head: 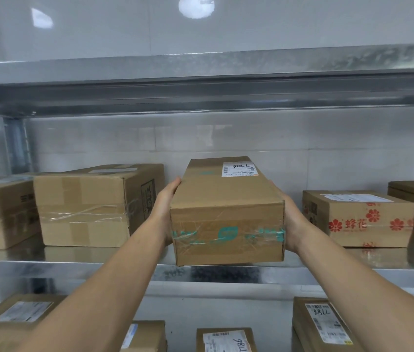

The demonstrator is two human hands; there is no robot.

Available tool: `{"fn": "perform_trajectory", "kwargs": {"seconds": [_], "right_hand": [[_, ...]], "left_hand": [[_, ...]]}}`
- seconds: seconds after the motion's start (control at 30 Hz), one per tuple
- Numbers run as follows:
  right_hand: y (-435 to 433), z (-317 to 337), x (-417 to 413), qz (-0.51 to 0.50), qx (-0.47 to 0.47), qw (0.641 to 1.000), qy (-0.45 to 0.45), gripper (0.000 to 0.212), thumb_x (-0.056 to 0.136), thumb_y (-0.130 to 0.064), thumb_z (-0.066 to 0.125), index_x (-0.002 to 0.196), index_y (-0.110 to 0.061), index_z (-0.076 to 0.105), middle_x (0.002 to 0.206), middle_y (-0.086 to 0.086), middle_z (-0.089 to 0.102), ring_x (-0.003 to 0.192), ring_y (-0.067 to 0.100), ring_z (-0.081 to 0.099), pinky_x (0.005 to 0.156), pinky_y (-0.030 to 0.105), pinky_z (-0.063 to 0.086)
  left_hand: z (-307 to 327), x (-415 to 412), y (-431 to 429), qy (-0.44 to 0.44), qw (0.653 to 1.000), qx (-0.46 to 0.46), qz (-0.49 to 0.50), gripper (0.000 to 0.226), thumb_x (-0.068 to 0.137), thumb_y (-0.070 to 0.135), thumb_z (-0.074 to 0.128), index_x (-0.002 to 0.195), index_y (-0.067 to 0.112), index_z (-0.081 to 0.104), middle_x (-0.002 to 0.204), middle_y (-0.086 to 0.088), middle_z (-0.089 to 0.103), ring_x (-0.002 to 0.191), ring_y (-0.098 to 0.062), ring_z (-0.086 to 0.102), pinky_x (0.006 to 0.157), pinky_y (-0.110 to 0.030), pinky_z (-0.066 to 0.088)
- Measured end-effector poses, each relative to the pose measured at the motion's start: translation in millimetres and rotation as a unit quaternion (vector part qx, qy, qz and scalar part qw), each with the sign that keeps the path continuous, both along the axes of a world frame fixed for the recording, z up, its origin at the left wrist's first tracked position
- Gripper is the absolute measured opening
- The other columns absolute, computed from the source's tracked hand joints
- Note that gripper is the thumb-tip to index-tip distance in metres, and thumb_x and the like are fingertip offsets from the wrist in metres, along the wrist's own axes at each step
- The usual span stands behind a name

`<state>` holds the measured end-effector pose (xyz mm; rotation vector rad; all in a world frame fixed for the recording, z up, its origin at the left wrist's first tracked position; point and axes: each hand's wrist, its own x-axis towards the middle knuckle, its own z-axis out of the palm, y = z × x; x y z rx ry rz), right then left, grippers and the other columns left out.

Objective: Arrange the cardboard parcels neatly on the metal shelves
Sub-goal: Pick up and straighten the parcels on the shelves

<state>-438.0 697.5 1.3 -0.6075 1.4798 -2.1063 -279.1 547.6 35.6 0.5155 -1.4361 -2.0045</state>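
Pressing in from both sides on the long brown cardboard parcel with teal-printed tape and a white label, near end at the front lip of the middle metal shelf, far end pointing toward the wall; resting on the metal or held just above it, no telling which. Left hand flat against the left side, fingers straight along the cardboard, clamping rather than curling round. Right hand against the right side, its fingers mostly hidden behind the parcel, so flat or curled cannot be told.

Positioned in the gap between the large brown carton bound in clear tape at left and the flat brown box printed with red flowers at right, apart from both.

Probably mid-placement. For a tidy result: keep equal pressure from both palms, slide straight back without twisting, hold the long sides parallel to the neighbours, and stop with the front face roughly level with theirs. Draw the palms away sideways only once the full weight is on the shelf; room enough on either side for that, by the look of it.
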Motion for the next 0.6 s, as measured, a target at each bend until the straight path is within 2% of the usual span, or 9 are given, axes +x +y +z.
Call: {"fn": "perform_trajectory", "kwargs": {"seconds": [0.1,0.3,0.37,0.47,0.57,0.6], "right_hand": [[1,3,1,-0.003,0.002,1.000,0.008,0.049,0.102,-0.065,0.040,0.112,-0.028,0.071,0.087,0.005,0.077,0.077,0.024,0.076,0.076,0.039,0.054],[5,5,5,-0.008,0.000,1.000,0.027,0.039,0.104,-0.050,0.046,0.091,-0.024,0.073,0.075,0.003,0.072,0.063,0.020,0.071,0.069,0.035,0.052],[4,4,5,-0.011,0.003,1.000,0.025,0.042,0.103,-0.053,0.044,0.092,-0.024,0.072,0.076,0.004,0.072,0.062,0.020,0.071,0.068,0.034,0.052],[4,1,5,-0.016,0.013,1.000,-0.009,0.058,0.100,-0.067,0.038,0.097,-0.022,0.074,0.075,0.006,0.075,0.063,0.021,0.073,0.068,0.036,0.051],[2,-2,4,-0.020,0.024,0.999,-0.009,0.057,0.100,-0.066,0.038,0.100,-0.021,0.073,0.076,0.007,0.076,0.063,0.022,0.074,0.069,0.037,0.052],[1,-3,3,-0.020,0.027,0.999,-0.004,0.054,0.101,-0.063,0.040,0.099,-0.021,0.073,0.075,0.006,0.075,0.063,0.021,0.073,0.069,0.036,0.052]], "left_hand": [[-1,-2,0,-0.006,1.000,-0.010,-0.010,0.035,0.108,0.035,0.042,0.082,0.019,0.058,0.045,0.002,0.064,0.037,-0.011,0.062,0.035,-0.017,0.045],[-4,-5,-8,-0.027,0.999,-0.013,-0.037,0.041,0.105,0.048,0.043,0.091,0.016,0.064,0.055,-0.003,0.070,0.045,-0.016,0.068,0.057,-0.030,0.048],[-5,-8,-9,-0.029,0.999,-0.013,-0.036,0.041,0.105,0.048,0.044,0.091,0.016,0.065,0.056,-0.003,0.070,0.045,-0.016,0.068,0.060,-0.032,0.046],[-8,-13,-12,-0.040,0.998,-0.012,-0.036,0.041,0.105,0.050,0.044,0.093,0.016,0.065,0.057,-0.004,0.071,0.046,-0.017,0.069,0.056,-0.030,0.049],[-13,-19,-17,-0.050,0.998,-0.001,-0.033,0.040,0.105,0.046,0.045,0.091,0.014,0.063,0.053,-0.004,0.068,0.043,-0.017,0.067,0.041,-0.022,0.049],[-15,-21,-19,-0.052,0.998,-0.002,-0.034,0.038,0.106,0.045,0.046,0.090,0.015,0.063,0.052,-0.003,0.068,0.044,-0.017,0.066,0.042,-0.022,0.049]]}}
